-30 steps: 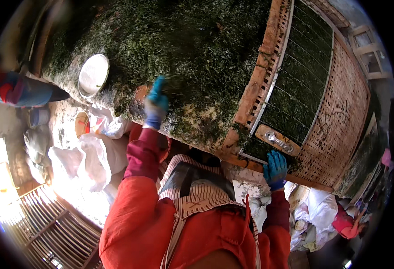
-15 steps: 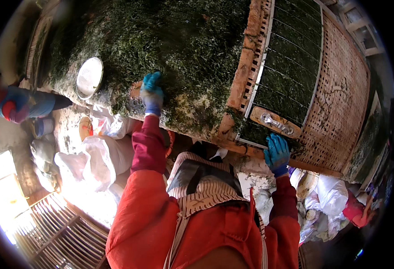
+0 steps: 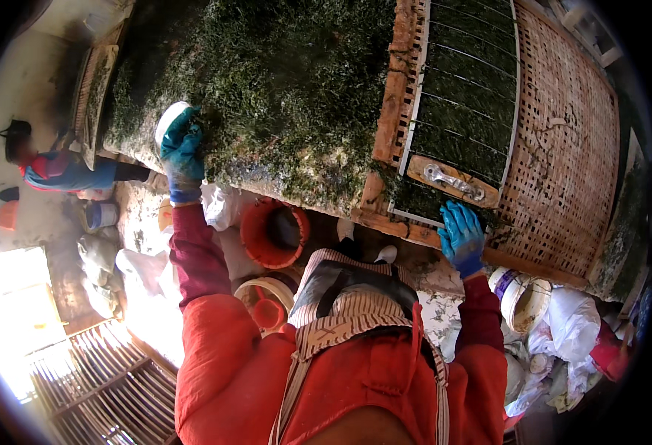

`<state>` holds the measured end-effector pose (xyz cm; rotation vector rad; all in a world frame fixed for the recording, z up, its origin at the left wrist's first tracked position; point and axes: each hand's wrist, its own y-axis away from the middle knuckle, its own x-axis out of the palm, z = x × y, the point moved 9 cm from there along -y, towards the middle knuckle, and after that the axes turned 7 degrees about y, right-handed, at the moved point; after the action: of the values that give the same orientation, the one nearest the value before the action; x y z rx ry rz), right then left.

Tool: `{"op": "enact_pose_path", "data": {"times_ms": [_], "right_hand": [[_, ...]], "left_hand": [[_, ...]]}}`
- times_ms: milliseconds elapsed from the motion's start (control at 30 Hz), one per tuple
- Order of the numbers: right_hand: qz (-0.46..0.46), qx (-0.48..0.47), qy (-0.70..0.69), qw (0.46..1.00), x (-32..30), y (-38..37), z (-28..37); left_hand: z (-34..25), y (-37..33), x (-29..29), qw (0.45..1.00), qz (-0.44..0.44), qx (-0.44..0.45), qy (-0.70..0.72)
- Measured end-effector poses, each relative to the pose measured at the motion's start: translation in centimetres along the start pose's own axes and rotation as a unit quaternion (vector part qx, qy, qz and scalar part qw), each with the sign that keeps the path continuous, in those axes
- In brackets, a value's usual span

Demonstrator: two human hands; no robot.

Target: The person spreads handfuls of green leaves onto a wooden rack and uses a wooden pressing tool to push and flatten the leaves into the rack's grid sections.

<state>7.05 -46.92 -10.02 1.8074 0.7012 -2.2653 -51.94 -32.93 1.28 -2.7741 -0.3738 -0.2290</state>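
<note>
My left hand (image 3: 183, 148), in a wet blue glove, has its curled fingers over a round white dish (image 3: 169, 117) at the left part of the worktop. The glove covers much of the dish, and the grip is partly hidden. Dark green, shredded, seaweed-like stuff (image 3: 289, 96) spreads thickly beside it. My right hand (image 3: 461, 239), gloved in blue, rests with extended fingers at the near wooden edge. Just beyond it lies a wooden block with a metal handle (image 3: 452, 182), at the near end of a thin pale frame (image 3: 513, 111) crossed by wires and filled with green.
A woven mat (image 3: 555, 141) in a wooden border lies under the frame. Below the worktop stand an orange bucket (image 3: 274, 231), a pale tub (image 3: 263, 289) and a white bucket (image 3: 526, 300). Another person (image 3: 66, 170) works at far left. A slatted rack (image 3: 111, 378) is at lower left.
My left hand has moved left from the green stuff to the white dish. My right hand stays by the wooden edge. The view has shifted, showing more of the buckets below.
</note>
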Motion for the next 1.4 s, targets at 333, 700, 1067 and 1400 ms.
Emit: {"op": "enact_pose_path", "data": {"times_ms": [333, 700, 1067, 1400], "right_hand": [[-0.203, 0.079, -0.058, 0.974, -5.6, 2.8, -3.0], [-0.176, 0.166, 0.043, 0.969, -6.3, 10.2, -5.1], [-0.003, -0.013, 0.049, 0.999, -1.4, 1.8, -1.0], [0.013, -0.058, -0.014, 0.998, 0.0, 0.8, -0.2]], "left_hand": [[-4.1, 11.5, 34.0, 0.929, 0.356, 0.015, 0.097], [7.4, 21.4, 32.1, 0.857, 0.303, 0.219, -0.354], [11.5, 22.9, 32.9, 0.681, 0.493, 0.154, -0.519], [12.8, 24.2, 35.0, 0.664, 0.482, 0.156, -0.550]]}}
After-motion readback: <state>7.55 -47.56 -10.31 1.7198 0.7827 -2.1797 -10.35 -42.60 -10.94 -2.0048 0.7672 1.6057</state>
